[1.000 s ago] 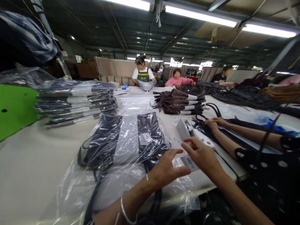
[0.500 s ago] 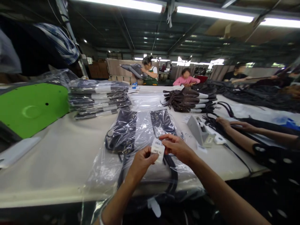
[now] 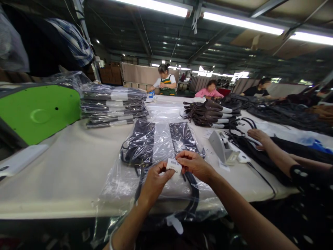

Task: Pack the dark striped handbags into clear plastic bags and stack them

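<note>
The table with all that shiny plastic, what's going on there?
A person is holding a small white label with the fingertips of both hands, the left hand and the right hand. Below it, a dark bundle in clear plastic lies flat on the table. A stack of wrapped bundles sits farther back on the left. On the right, another person's hand is over dark cloth.

The left hand (image 3: 156, 180) pinches with thumb and bent fingers; just beside it, the right hand (image 3: 196, 166), fingers curled, pinches too. Behind them, the left forearm (image 3: 132, 221) and right forearm (image 3: 240, 205) slant apart.
</note>
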{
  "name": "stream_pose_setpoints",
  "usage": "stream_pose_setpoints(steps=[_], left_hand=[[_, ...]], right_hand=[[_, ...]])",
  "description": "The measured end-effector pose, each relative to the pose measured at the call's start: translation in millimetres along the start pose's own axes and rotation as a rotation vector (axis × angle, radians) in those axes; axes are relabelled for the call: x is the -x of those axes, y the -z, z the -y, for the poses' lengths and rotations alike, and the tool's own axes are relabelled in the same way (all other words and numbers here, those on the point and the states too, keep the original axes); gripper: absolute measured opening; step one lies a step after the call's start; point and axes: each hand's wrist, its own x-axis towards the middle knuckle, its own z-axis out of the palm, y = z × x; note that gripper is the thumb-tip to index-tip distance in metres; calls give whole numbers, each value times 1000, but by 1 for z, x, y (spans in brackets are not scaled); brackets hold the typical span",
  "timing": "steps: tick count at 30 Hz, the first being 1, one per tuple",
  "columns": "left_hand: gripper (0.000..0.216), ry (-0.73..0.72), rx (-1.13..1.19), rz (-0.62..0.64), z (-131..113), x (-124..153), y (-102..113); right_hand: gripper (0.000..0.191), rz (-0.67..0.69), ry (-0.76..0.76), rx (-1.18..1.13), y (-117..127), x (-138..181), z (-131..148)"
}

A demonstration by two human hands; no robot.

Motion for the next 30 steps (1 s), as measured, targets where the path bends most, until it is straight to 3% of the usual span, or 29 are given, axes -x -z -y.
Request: stream_pose_setpoints(steps=[4,7,10,13,16,20,24,30], left_hand=[[64,-7,-10,-74,2,3,1],[42,7,3,5,2,4,4],[25,36,-26,36,0,3,9],[26,72,-37,68,1,-1,16],[28,102,-1,140,2,-6,20],[48,137,143,224,1,-12,24],[54,105,168,169,-3,-14,32],[51,113,286,234,-1,-9,36]], right_hand=[[44,105,-90,-36,-6,-1,-11],[44,126,-128,1,-7,-1,-16],[39,36,-59,211,-3,0,-8],[31,-57,118,364,1,7,12],[28,47,207,394,-1,16,27],[31,203,162,459,-9,22,25],[38,198,111,478,-16,20,11],[56,155,137,427,-26,22,3]])
